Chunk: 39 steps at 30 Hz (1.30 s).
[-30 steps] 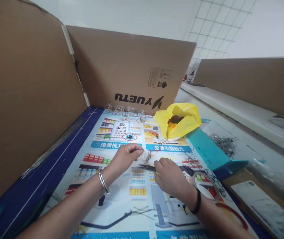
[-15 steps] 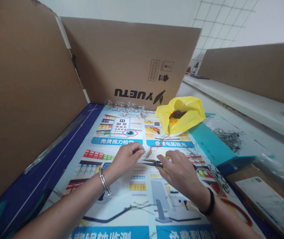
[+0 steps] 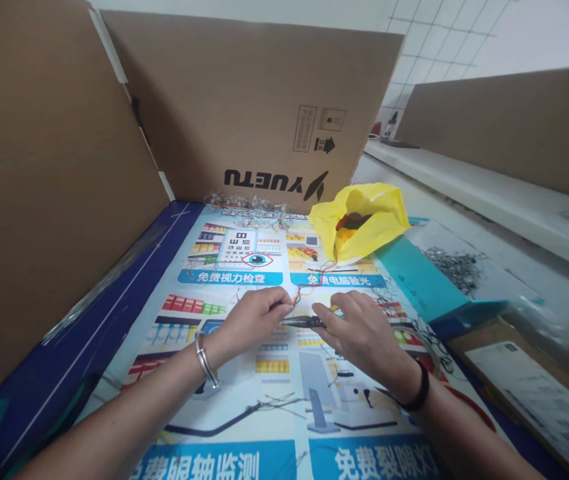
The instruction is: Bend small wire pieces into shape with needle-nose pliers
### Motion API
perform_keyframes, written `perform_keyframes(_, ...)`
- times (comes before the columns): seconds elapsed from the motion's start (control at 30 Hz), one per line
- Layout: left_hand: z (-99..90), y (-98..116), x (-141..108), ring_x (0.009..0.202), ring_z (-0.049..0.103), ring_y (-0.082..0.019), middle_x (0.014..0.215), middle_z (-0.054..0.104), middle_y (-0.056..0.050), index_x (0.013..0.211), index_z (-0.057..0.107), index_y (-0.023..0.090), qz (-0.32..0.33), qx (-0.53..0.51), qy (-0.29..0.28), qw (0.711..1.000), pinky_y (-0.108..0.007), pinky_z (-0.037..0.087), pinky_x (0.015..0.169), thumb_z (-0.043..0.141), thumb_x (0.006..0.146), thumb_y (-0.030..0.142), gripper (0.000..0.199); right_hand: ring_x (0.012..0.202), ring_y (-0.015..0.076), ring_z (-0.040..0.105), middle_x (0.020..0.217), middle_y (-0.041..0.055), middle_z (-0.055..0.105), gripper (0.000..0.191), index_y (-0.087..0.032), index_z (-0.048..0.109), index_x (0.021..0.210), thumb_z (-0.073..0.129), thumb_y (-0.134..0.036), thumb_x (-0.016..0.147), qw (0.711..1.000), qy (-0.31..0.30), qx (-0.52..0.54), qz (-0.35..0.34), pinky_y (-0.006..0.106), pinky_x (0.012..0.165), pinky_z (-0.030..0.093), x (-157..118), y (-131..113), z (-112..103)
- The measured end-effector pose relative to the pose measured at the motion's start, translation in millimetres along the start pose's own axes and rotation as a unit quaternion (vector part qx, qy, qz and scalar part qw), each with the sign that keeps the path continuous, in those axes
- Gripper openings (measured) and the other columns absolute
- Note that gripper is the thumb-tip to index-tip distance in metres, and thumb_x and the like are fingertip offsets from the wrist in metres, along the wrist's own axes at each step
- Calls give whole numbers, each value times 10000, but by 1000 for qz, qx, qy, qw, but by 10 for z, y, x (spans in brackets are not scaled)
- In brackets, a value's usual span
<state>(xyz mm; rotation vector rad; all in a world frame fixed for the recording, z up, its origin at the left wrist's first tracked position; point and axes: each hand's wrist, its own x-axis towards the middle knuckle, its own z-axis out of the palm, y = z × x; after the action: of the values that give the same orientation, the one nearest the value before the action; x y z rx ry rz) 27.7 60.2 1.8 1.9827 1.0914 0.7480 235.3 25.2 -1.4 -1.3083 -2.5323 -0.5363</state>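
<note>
My left hand (image 3: 259, 317) is closed in a pinch on the ends of thin coloured wires (image 3: 309, 287). From those fingertips the red, yellow and green strands run back to the open yellow plastic bag (image 3: 384, 237). Wrapped in my right hand (image 3: 357, 327) is a pair of needle-nose pliers (image 3: 307, 322) with dark jaws and a bit of yellow on the handle. The jaws point left and their tips lie right beside my left fingertips. Whether the tips grip anything is too small to make out.
Silvery wire bits (image 3: 249, 203) lie along the foot of the cardboard panel (image 3: 244, 100). A dark heap of small wire pieces (image 3: 457, 267) sits at the right, beyond a teal box flap (image 3: 424, 283). Loose wire snippets (image 3: 279, 402) are on the printed sheet near me.
The view has tilted down slightly. Both hands keep almost the same places, and the plier tips still lie by my left fingertips.
</note>
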Motion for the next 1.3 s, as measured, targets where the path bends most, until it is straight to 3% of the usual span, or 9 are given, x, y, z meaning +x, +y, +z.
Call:
perform_keyframes(0.27, -11, -23, -2, 606, 435, -105, 621, 514, 31, 670, 547, 184, 3, -45, -65, 997, -212, 324, 569, 420, 778, 224, 171, 817, 202, 419, 895, 71, 523, 261, -231, 564, 1025, 479, -387, 833, 999, -12, 7, -39, 337, 730, 304, -39, 77, 11)
perform_keyframes(0.53, 5, -10, -9, 625, 451, -105, 650, 531, 23, 663, 550, 181, -3, -61, -85, 994, -209, 338, 581, 428, 760, 196, 157, 787, 194, 405, 855, 59, 515, 247, -240, 553, 1027, 434, -373, 856, 998, -25, -21, -60, 330, 702, 289, -26, 61, -18)
perform_keyframes(0.87, 48, -19, -10, 579, 398, -88, 604, 465, 38, 668, 520, 165, -44, -74, -126, 988, -196, 315, 543, 438, 756, 224, 134, 682, 160, 360, 725, 33, 497, 180, -235, 568, 976, 487, -322, 840, 993, 25, -54, -99, 300, 610, 232, -30, 63, -31)
perform_keyframes(1.03, 70, -8, -18, 589, 398, -89, 603, 464, 43, 664, 501, 167, -35, -31, -97, 994, -202, 302, 548, 422, 775, 234, 152, 677, 158, 365, 710, 25, 497, 197, -221, 552, 975, 496, -348, 836, 993, 8, -65, -95, 293, 584, 212, -41, 45, -54)
perform_keyframes(1.3, 105, 16, -40, 605, 444, -94, 632, 505, 43, 680, 472, 176, 9, 61, -23, 998, -214, 310, 563, 406, 819, 247, 169, 679, 153, 402, 723, 28, 519, 189, -210, 552, 858, 501, -390, 832, 998, -37, -42, -32, 276, 563, 200, -53, -59, -151)
